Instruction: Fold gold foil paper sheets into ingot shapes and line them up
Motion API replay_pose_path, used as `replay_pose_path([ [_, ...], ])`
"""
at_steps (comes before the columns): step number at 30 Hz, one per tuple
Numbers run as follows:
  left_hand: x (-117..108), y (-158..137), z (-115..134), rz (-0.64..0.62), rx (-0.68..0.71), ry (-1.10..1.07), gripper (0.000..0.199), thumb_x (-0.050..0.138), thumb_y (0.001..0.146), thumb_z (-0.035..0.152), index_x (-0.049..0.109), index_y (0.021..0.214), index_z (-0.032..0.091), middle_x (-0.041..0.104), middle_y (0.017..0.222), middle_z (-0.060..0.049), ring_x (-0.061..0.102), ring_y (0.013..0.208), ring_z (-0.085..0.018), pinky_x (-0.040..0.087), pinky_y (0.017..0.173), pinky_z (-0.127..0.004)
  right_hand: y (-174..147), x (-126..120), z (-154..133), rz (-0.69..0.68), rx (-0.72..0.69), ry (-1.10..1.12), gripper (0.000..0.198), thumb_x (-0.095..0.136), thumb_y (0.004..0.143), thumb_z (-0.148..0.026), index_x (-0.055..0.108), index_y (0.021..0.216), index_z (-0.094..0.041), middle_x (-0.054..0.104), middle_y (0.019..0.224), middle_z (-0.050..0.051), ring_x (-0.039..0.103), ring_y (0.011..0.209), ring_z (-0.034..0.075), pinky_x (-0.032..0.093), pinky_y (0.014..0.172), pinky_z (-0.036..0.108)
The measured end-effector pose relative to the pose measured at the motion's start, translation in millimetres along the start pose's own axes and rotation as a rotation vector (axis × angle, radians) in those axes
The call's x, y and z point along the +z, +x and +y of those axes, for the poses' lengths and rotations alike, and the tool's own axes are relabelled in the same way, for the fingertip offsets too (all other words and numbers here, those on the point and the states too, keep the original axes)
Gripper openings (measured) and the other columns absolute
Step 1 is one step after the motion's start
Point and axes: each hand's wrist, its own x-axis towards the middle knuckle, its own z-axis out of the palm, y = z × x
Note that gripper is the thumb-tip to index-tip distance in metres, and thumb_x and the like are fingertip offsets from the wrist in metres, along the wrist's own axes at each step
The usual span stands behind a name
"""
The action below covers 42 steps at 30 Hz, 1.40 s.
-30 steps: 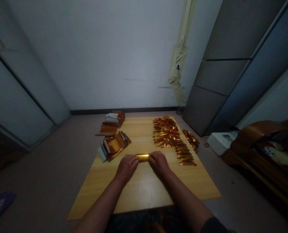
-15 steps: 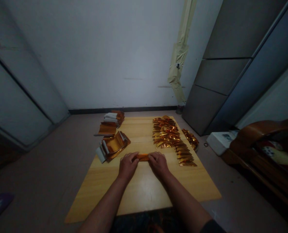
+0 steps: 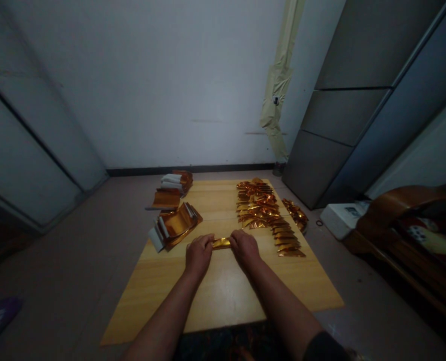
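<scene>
Both hands were down on the low wooden board [image 3: 223, 286], near its middle. The left hand [image 3: 197, 253] and right hand [image 3: 244, 247] each covered one end of a narrow folded strip of gold foil paper [image 3: 221, 243]. Only the short middle stretch of the strip showed between them. Its long axis ran left to right across the board, roughly level, with one end toward each hand. The strip lay flat on the board surface.

The fingers of both hands were curled over the ends of the strip and pressed onto it. Whether they pinched the foil or merely held it flat could not be told from this view.

Just beyond the left hand sat an open stack of gold foil sheets [image 3: 174, 225], with two further stacks [image 3: 173, 190] behind it at the far left edge. To the right of the right hand lay a row of folded gold foil pieces [image 3: 268, 215], running from near the hand to the far edge. A grey cabinet [image 3: 358, 110] stood off the board's right side.
</scene>
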Motion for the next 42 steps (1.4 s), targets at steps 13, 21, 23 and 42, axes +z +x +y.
replay_pose_path([
  [13,-1.3,-2.1,11.9,-0.014,-0.037,0.19,0.033,0.047,0.088,0.02,0.067,0.115,0.022,0.07,0.116,-0.006,0.061,0.107,-0.022,0.042,0.091,-0.036,4.0,4.9,-4.9,-0.04,0.041,-0.143,0.017,0.047,0.097,-0.028,0.062,0.093,-0.02,0.068,0.095,0.004,0.06,0.084,0.016,0.028,0.068,0.027],
  [21,-1.7,-2.0,17.5,0.003,-0.044,0.236,0.034,0.047,0.088,0.017,0.065,0.116,0.021,0.07,0.114,-0.006,0.061,0.107,-0.022,0.041,0.089,-0.035,3.1,8.5,-5.2,-0.041,0.038,-0.173,0.015,0.048,0.097,-0.028,0.061,0.096,-0.02,0.066,0.095,0.005,0.059,0.086,0.017,0.03,0.07,0.028],
  [23,-1.4,-2.0,17.4,0.004,-0.042,0.238,0.034,0.048,0.087,0.017,0.064,0.117,0.022,0.07,0.114,-0.006,0.061,0.107,-0.022,0.041,0.089,-0.035,2.7,9.2,-5.3,-0.036,0.038,-0.177,0.015,0.047,0.097,-0.027,0.061,0.096,-0.02,0.066,0.094,0.005,0.059,0.085,0.017,0.03,0.07,0.028],
  [42,2.8,-5.1,13.3,0.05,-0.011,0.363,0.032,0.052,0.089,0.02,0.062,0.119,0.023,0.067,0.106,-0.007,0.057,0.101,-0.023,0.038,0.083,-0.033,3.9,11.7,-5.6,-0.036,0.045,-0.185,0.015,0.046,0.096,-0.025,0.06,0.096,-0.02,0.067,0.094,0.006,0.061,0.086,0.018,0.032,0.07,0.028],
])
